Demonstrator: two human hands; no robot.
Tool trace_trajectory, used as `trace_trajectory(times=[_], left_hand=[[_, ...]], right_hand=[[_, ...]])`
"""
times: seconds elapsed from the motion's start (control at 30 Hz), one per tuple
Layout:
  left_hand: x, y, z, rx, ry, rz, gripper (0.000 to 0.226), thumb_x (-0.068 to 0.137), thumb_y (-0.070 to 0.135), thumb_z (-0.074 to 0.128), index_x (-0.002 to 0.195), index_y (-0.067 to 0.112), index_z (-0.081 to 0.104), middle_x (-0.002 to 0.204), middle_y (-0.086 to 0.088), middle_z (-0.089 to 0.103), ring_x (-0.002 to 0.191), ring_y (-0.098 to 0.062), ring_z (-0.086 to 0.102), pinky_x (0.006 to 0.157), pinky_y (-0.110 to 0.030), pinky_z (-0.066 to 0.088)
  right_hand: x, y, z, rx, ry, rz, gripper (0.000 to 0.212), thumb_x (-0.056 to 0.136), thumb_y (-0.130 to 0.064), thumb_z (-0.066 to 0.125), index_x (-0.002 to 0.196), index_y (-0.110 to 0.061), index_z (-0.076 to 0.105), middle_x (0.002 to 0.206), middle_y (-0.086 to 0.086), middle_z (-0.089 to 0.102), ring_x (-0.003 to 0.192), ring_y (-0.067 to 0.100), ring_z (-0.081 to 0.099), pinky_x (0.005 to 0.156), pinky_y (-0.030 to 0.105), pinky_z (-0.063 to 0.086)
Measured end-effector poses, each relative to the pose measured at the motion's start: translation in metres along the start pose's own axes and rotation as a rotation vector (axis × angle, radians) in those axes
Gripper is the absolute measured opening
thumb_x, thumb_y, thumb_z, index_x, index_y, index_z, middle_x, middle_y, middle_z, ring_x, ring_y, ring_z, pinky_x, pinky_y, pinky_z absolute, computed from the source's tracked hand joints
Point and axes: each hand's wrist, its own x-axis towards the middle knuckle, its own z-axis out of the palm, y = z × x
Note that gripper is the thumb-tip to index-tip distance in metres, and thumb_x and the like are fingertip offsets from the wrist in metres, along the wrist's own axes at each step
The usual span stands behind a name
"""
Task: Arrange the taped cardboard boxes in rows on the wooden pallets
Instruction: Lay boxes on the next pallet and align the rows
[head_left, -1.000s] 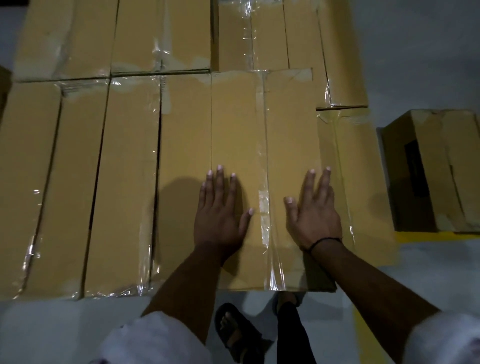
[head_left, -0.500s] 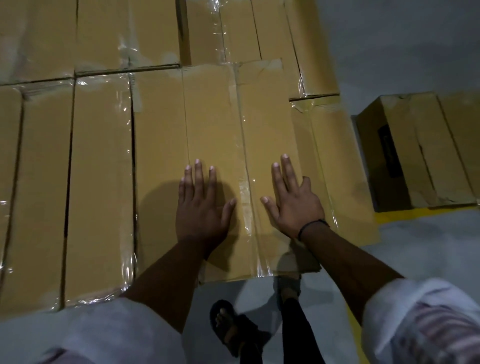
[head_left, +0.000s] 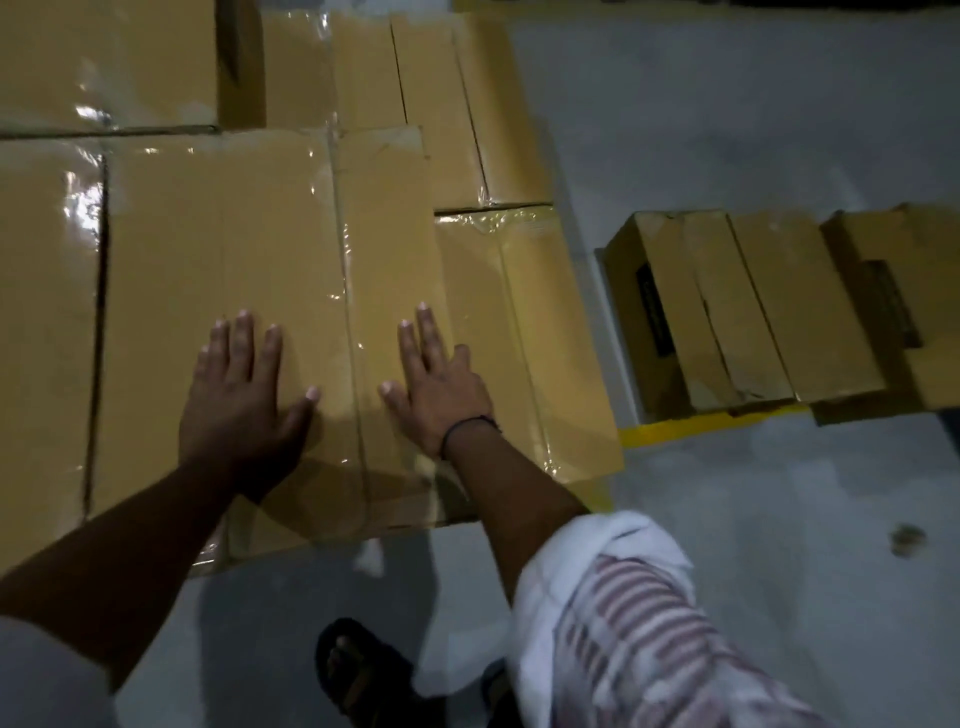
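Well, on the head camera feed I saw both arms reaching forward and down, wrists low, palms flat on top of one taped cardboard box (head_left: 234, 234). The left hand (head_left: 244, 395) lay with fingers straight and slightly spread and the thumb angled out toward the clear tape seam (head_left: 345, 291). The right hand (head_left: 436, 395) lay just across that seam, fingers straight and pointing away from the body, its outer fingers at the box's right edge; neither hand gripped anything. A dark wristband (head_left: 467, 423) circled the right wrist, and a rolled striped sleeve (head_left: 623, 613) bunched up behind the forearm.

More taped boxes (head_left: 47, 312) sat tight against the pressed one, left of the left hand and beyond the fingertips. A lower box (head_left: 530, 338) sat just right of the right hand. Well to the right, separate boxes (head_left: 748, 306) stood on the grey floor (head_left: 753, 519) by a yellow line (head_left: 675, 428). Below the wrists I could see a sandalled foot (head_left: 363, 670).
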Motion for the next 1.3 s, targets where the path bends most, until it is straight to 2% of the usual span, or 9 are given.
trace_trajectory(times=[0.07, 0.13, 0.2, 0.3, 0.43, 0.73, 0.93, 1.17, 1.3], left_hand=[[0.001, 0.013, -0.015, -0.003, -0.056, -0.077, 0.093, 0.090, 0.073, 0.029, 0.157, 0.009, 0.032, 0.166, -0.023, 0.021, 0.153, -0.044, 0.017, 0.121, -0.057, 0.019], [-0.002, 0.044, -0.041, -0.021, -0.043, -0.131, 0.087, 0.090, 0.072, 0.028, 0.141, 0.004, 0.047, 0.150, -0.026, 0.042, 0.143, -0.048, 0.030, 0.116, -0.062, 0.026], [-0.018, 0.091, -0.068, -0.042, -0.054, -0.142, 0.084, 0.092, 0.070, 0.026, 0.140, 0.004, 0.049, 0.148, -0.024, 0.046, 0.143, -0.047, 0.030, 0.117, -0.062, 0.024], [-0.039, 0.164, -0.101, -0.067, -0.063, -0.057, 0.082, 0.094, 0.069, 0.026, 0.148, 0.010, 0.046, 0.153, -0.019, 0.045, 0.147, -0.044, 0.027, 0.120, -0.060, 0.022], [-0.065, 0.268, -0.149, -0.163, -0.080, 0.035, 0.077, 0.099, 0.071, 0.029, 0.155, 0.019, 0.036, 0.165, -0.011, 0.031, 0.156, -0.034, 0.013, 0.126, -0.053, 0.008], [-0.084, 0.431, -0.196, -0.293, -0.093, 0.164, 0.073, 0.100, 0.069, 0.036, 0.157, 0.023, 0.036, 0.168, -0.010, 0.024, 0.157, -0.033, 0.009, 0.127, -0.052, 0.008], [-0.050, 0.533, -0.190, -0.320, -0.202, 0.258, 0.074, 0.099, 0.072, 0.033, 0.157, 0.026, 0.033, 0.170, -0.009, 0.018, 0.157, -0.033, 0.008, 0.126, -0.051, 0.009], [0.021, 0.641, -0.153, -0.346, -0.313, 0.317, 0.075, 0.100, 0.070, 0.036, 0.159, 0.024, 0.030, 0.169, -0.010, 0.018, 0.156, -0.037, 0.010, 0.125, -0.052, 0.011], [0.065, 0.684, -0.143, -0.339, -0.402, 0.262, 0.077, 0.099, 0.071, 0.035, 0.159, 0.023, 0.029, 0.168, -0.011, 0.021, 0.154, -0.040, 0.018, 0.124, -0.053, 0.017]], right_hand=[[-0.019, 0.003, -0.005, 0.034, -0.069, -0.029, 0.078, 0.100, -0.061, 0.034, 0.162, -0.024, 0.002, 0.167, -0.003, -0.023, 0.146, 0.043, 0.017, 0.107, 0.056, 0.037], [-0.053, 0.013, -0.018, 0.035, -0.076, -0.024, 0.078, 0.099, -0.060, 0.039, 0.161, -0.021, 0.011, 0.169, 0.003, -0.015, 0.151, 0.040, 0.011, 0.111, 0.060, 0.029], [-0.098, 0.033, -0.039, 0.028, -0.062, 0.018, 0.080, 0.098, -0.060, 0.043, 0.160, -0.020, 0.015, 0.170, 0.008, -0.009, 0.151, 0.040, 0.011, 0.111, 0.060, 0.029], [-0.159, 0.083, -0.091, 0.097, -0.060, 0.096, 0.078, 0.099, -0.059, 0.042, 0.161, -0.022, 0.013, 0.169, 0.006, -0.013, 0.154, 0.037, 0.001, 0.117, 0.059, 0.021], [-0.228, 0.165, -0.168, 0.076, -0.011, 0.184, 0.077, 0.102, -0.061, 0.033, 0.163, -0.023, 0.004, 0.167, 0.006, -0.023, 0.155, 0.035, -0.009, 0.121, 0.056, 0.014], [-0.335, 0.303, -0.262, 0.189, 0.132, 0.345, 0.077, 0.101, -0.066, 0.029, 0.163, -0.026, 0.006, 0.170, 0.005, -0.011, 0.155, 0.032, -0.005, 0.121, 0.058, 0.016], [-0.348, 0.379, -0.293, 0.278, 0.224, 0.306, 0.066, 0.104, -0.059, 0.035, 0.161, -0.030, 0.020, 0.171, -0.004, 0.002, 0.155, 0.024, 0.004, 0.121, 0.053, 0.016], [-0.317, 0.486, -0.319, 0.286, 0.219, 0.358, 0.063, 0.103, -0.055, 0.040, 0.159, -0.027, 0.028, 0.168, 0.000, 0.018, 0.151, 0.025, 0.017, 0.119, 0.049, 0.023], [-0.297, 0.541, -0.334, 0.359, 0.189, 0.427, 0.063, 0.103, -0.057, 0.040, 0.158, -0.026, 0.031, 0.166, 0.001, 0.025, 0.150, 0.024, 0.021, 0.120, 0.048, 0.025]])
